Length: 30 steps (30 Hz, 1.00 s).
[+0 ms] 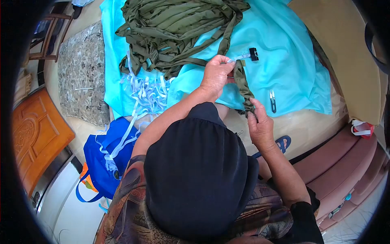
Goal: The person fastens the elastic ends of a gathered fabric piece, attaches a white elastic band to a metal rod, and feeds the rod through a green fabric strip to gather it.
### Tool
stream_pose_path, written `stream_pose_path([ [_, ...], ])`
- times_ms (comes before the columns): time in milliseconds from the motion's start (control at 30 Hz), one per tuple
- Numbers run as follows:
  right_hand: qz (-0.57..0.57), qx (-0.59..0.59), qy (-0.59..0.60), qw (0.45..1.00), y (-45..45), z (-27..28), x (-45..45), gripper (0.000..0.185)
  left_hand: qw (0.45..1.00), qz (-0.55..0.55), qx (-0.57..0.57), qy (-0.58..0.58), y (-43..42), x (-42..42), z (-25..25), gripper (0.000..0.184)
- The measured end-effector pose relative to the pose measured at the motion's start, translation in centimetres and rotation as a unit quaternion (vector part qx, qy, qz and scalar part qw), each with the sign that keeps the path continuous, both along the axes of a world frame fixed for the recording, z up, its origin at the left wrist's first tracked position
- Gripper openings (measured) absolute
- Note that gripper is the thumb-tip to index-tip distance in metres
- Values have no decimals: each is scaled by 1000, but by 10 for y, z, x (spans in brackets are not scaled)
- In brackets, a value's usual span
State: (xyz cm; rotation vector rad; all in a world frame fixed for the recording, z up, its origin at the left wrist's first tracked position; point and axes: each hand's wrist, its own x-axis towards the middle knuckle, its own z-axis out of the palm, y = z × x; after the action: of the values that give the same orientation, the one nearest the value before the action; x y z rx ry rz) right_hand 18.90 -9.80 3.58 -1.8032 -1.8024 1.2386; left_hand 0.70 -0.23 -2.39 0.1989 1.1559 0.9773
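My left hand (pixel 216 74) pinches the upper end of an olive green fabric strip (pixel 241 79). White elastic (pixel 242 56) extends from my fingertips to the right, with a black clip (pixel 254 54) on its end. Lower down, the gathered part of this strip is gripped between the thumb and fingers of my right hand (pixel 261 124). Thread snips (pixel 272 101) lie on the turquoise cloth (pixel 292 77), right of the strip. Beyond my left hand is a large heap of olive green fabric strips (pixel 174 24). Loose white elastic (pixel 146 91) lies tangled left of my left forearm.
A blue bag (pixel 99 156) stands on the left, with elastic trailing into it. Further left are a patterned cushion (pixel 83 73) and a carved wooden panel (pixel 40 136). A cardboard box (pixel 345 53) and a padded brown seat (pixel 337 162) border the right side.
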Motion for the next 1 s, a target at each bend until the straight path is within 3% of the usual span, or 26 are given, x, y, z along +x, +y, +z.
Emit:
stream_pose_path([
  [300, -49, -33, 39, 997, 0, -6, -1, 42, 1000, -16, 8, -15, -1, 1, 7, 26],
  [500, -109, -54, 102, 987, -7, -9, -9, 43, 999, -1, 9, -45, -4, 0, -5, 25],
  [800, -181, -122, 170, 961, 0, 6, -22, 43, 999, 10, 41, 1, -3, 2, -1, 23],
  [1000, -189, -126, 200, 953, 11, 9, -29, 43, 998, -7, 50, -23, -2, 2, 10, 29],
])
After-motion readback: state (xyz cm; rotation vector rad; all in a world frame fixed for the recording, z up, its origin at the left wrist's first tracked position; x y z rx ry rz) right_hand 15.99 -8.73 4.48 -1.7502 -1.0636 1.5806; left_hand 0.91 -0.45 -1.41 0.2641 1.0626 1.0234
